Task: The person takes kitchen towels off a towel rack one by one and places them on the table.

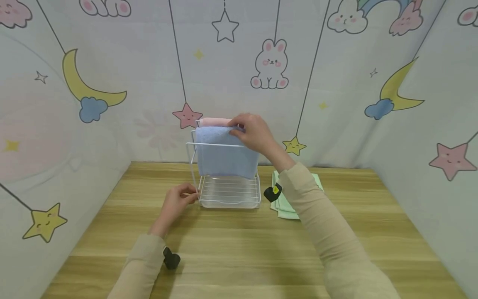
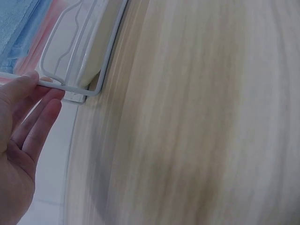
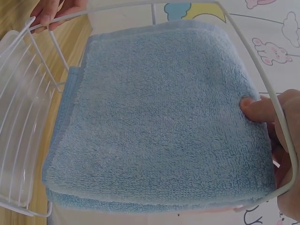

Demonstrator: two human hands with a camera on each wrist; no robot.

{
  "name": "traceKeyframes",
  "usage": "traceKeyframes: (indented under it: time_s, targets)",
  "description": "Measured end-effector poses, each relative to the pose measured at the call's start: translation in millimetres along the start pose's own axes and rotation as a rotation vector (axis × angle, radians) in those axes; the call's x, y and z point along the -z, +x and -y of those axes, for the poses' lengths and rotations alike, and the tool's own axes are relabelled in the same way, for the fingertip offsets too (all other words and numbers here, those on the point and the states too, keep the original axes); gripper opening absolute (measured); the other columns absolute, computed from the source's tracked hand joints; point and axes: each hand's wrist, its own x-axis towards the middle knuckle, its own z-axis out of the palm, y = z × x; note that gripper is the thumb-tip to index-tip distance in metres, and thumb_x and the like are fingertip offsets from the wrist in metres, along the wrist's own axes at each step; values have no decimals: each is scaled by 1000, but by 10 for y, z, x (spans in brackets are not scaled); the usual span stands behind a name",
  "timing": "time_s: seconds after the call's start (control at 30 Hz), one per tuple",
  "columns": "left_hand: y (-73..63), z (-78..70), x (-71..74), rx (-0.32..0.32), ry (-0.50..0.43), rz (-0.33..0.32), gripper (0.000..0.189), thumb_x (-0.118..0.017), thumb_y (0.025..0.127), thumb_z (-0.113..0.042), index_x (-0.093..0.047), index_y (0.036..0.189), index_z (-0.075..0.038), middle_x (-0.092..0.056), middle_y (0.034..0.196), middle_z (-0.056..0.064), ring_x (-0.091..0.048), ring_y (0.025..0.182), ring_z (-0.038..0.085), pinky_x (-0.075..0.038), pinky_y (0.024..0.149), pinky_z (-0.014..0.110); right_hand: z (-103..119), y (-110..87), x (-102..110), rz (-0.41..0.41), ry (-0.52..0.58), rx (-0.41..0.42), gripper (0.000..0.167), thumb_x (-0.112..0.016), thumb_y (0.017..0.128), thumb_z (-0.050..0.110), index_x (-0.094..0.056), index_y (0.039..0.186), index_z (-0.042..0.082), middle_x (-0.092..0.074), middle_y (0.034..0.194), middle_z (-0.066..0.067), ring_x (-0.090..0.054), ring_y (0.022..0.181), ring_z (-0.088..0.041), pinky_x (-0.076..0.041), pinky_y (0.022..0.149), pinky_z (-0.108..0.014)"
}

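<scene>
A white wire rack stands at the back middle of the table. Over one of its upper rails hangs a blue towel, folded in layers in the right wrist view. My right hand pinches the towel near its top right, the thumb on its front face and the other fingers behind. Lower down, my left hand grips the rack's left side wire between thumb and fingertips, as the left wrist view also shows. Behind the blue towel, a pink towel lies over the rear rail, mostly hidden.
The rack's base has a wire grid over a pale tray. To its right, a folded green towel lies on the wooden table, partly under my right forearm. A patterned curtain closes off the back and sides.
</scene>
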Motion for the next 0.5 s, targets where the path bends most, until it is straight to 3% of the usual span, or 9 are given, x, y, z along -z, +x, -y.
traceKeyframes:
  time_s: [0.33,0.5]
  targets:
    - [4,15,5,-15,-1,8,8,-70,89,-1,-66,93,6,-71,95,26,-73,81,34,-61,69,21,-18,11,-19,24,20,51,19,-66,94,8,-72,112,8,-73,115,-8,-66,109,-21,-56,99,-32]
    - [10,1,4,12,-6,9,7,-69,90,-2,-67,93,4,-71,97,24,-73,83,37,-61,70,21,5,12,-7,52,17,54,21,-65,94,7,-71,114,7,-72,118,-9,-66,112,-22,-55,101,-33]
